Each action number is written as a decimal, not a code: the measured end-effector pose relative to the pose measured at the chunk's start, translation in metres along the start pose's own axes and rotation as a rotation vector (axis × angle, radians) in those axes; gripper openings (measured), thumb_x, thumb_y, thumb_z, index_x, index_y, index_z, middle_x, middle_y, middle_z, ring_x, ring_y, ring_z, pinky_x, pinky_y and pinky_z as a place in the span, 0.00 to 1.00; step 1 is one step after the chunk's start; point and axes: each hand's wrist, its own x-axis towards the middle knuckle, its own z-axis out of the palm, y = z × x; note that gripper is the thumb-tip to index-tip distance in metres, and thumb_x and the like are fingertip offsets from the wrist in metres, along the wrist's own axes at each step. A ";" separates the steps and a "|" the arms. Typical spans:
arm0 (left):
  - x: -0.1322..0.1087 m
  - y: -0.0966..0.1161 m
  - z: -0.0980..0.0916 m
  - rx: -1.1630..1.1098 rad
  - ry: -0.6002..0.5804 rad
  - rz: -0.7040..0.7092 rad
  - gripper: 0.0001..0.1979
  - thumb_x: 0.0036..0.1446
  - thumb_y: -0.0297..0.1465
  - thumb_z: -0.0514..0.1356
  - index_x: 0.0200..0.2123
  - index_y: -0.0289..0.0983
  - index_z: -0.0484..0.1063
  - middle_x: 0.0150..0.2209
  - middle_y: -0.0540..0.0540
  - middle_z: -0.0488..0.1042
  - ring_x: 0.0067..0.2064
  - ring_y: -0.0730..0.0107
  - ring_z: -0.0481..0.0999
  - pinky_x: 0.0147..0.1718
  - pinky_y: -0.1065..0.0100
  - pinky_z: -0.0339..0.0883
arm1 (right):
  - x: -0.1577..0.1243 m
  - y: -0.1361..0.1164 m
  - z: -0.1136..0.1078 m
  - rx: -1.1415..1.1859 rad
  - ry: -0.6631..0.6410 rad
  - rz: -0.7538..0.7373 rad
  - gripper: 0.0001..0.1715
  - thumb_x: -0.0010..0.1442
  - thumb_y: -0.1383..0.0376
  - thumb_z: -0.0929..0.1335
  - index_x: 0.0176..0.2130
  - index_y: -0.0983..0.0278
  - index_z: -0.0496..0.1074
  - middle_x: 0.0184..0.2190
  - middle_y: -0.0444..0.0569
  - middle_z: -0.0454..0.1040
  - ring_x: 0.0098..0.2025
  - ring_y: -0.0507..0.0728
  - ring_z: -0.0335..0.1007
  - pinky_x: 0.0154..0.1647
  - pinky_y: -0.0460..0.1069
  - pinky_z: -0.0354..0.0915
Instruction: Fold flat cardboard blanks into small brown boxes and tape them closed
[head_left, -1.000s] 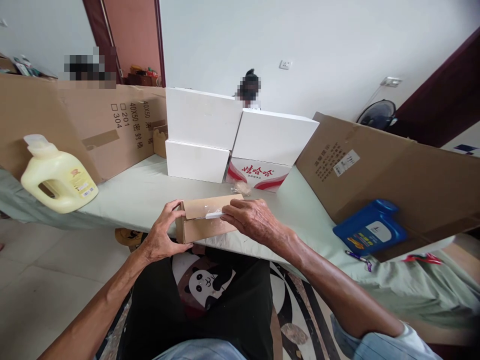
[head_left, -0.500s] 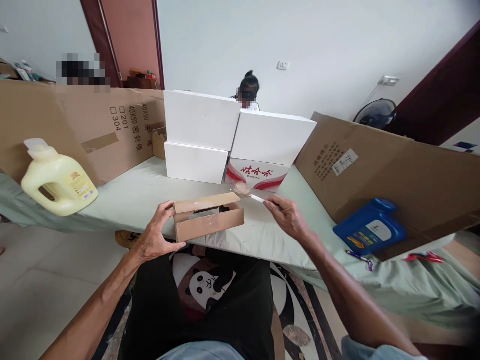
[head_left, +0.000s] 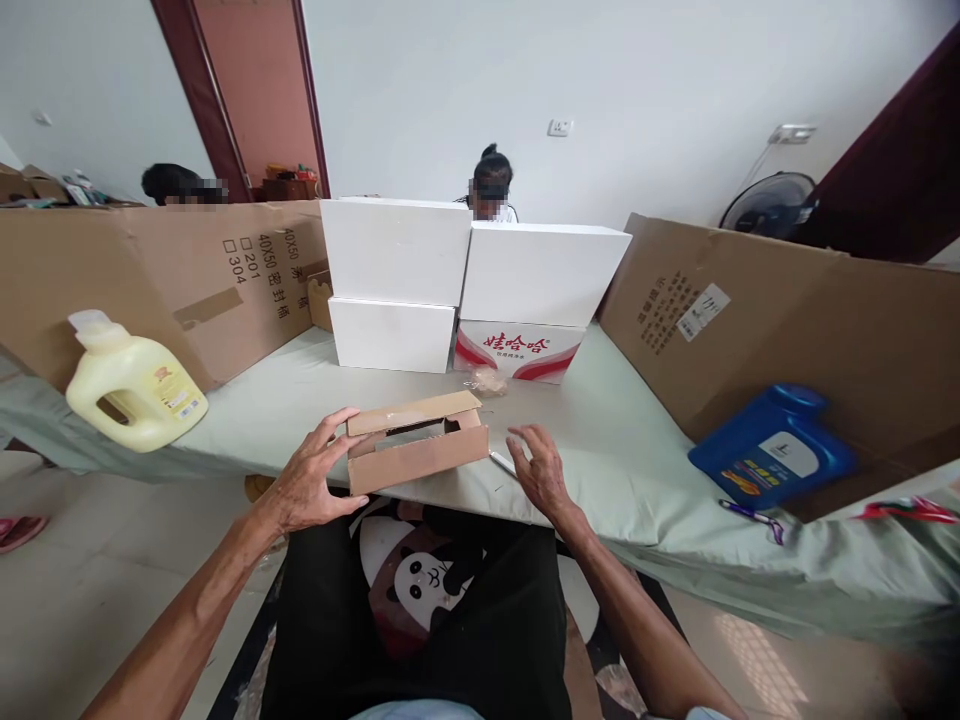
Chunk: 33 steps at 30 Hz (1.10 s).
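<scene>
The left grip [head_left: 304,487] is closed about the left end of a small brown cardboard carton [head_left: 420,462], its thumb at the lower near edge and its fingers along the upper side. The carton sits at the near edge of the desk [head_left: 277,420], open along the top, with a flap on its far side and something grey and dark inside, too hidden to name. The right grip [head_left: 541,475] is released, its fingers loosely spread and curved, just beside a slim white cutter [head_left: 504,464] that lies near the carton's right end; whether they touch, I cannot tell. Behind the carton rests a crumpled clear-and-tan wad [head_left: 487,380]. Farther back stand a lower white box [head_left: 391,335] and a red-printed white box [head_left: 521,352], each bearing another white box, upper left [head_left: 396,250] and upper right [head_left: 544,275]. To the left is a pale yellow detergent jug [head_left: 142,390], to the right a blue bottle [head_left: 772,445] near a purple-and-white slender object [head_left: 752,518]. Large cardboard sheets [head_left: 720,320] flank both sides. Beyond the boxes, a person [head_left: 491,180] is partly visible before the wall.
</scene>
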 end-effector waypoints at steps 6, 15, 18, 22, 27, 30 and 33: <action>-0.005 0.006 -0.003 0.104 -0.008 0.043 0.42 0.56 0.36 0.76 0.71 0.46 0.67 0.77 0.33 0.58 0.75 0.33 0.65 0.69 0.38 0.71 | 0.061 -0.090 -0.021 0.101 -0.006 -0.286 0.17 0.78 0.58 0.66 0.58 0.61 0.77 0.54 0.59 0.77 0.55 0.66 0.71 0.58 0.62 0.67; -0.008 0.016 -0.002 0.186 -0.041 0.082 0.38 0.58 0.36 0.74 0.68 0.42 0.67 0.76 0.29 0.58 0.73 0.32 0.68 0.66 0.41 0.73 | 0.101 -0.154 -0.006 0.000 -0.476 -0.615 0.22 0.78 0.54 0.68 0.62 0.64 0.74 0.56 0.59 0.76 0.55 0.65 0.66 0.56 0.60 0.64; -0.010 0.017 0.000 0.192 -0.036 0.085 0.33 0.58 0.36 0.73 0.65 0.40 0.69 0.76 0.29 0.58 0.74 0.32 0.67 0.67 0.41 0.73 | 0.101 -0.159 0.008 -0.034 -0.550 -0.622 0.16 0.77 0.57 0.70 0.58 0.63 0.75 0.54 0.57 0.75 0.52 0.64 0.66 0.53 0.57 0.64; -0.010 0.018 0.001 0.185 -0.037 0.091 0.32 0.59 0.36 0.73 0.63 0.40 0.68 0.75 0.28 0.59 0.74 0.33 0.66 0.67 0.41 0.73 | 0.097 -0.156 0.013 -0.016 -0.514 -0.625 0.13 0.79 0.58 0.67 0.54 0.62 0.77 0.52 0.57 0.75 0.50 0.62 0.66 0.51 0.56 0.62; -0.009 0.021 0.000 0.172 -0.014 0.086 0.30 0.57 0.35 0.74 0.61 0.40 0.69 0.74 0.27 0.61 0.73 0.33 0.68 0.65 0.41 0.74 | 0.097 -0.154 0.003 0.091 -0.486 -0.616 0.15 0.80 0.58 0.66 0.51 0.64 0.78 0.51 0.57 0.77 0.48 0.61 0.68 0.49 0.56 0.64; -0.009 0.022 -0.001 0.168 -0.010 0.090 0.32 0.57 0.35 0.74 0.62 0.39 0.70 0.74 0.27 0.61 0.73 0.32 0.68 0.65 0.42 0.75 | 0.102 -0.156 -0.001 0.169 -0.507 -0.581 0.17 0.81 0.59 0.63 0.49 0.63 0.80 0.50 0.56 0.78 0.47 0.60 0.69 0.50 0.55 0.65; -0.010 0.021 0.000 0.155 -0.008 0.082 0.33 0.56 0.35 0.74 0.62 0.39 0.71 0.75 0.27 0.61 0.74 0.32 0.68 0.66 0.42 0.74 | 0.110 -0.158 0.001 0.201 -0.537 -0.568 0.19 0.81 0.64 0.62 0.46 0.64 0.80 0.47 0.55 0.77 0.46 0.59 0.69 0.51 0.54 0.66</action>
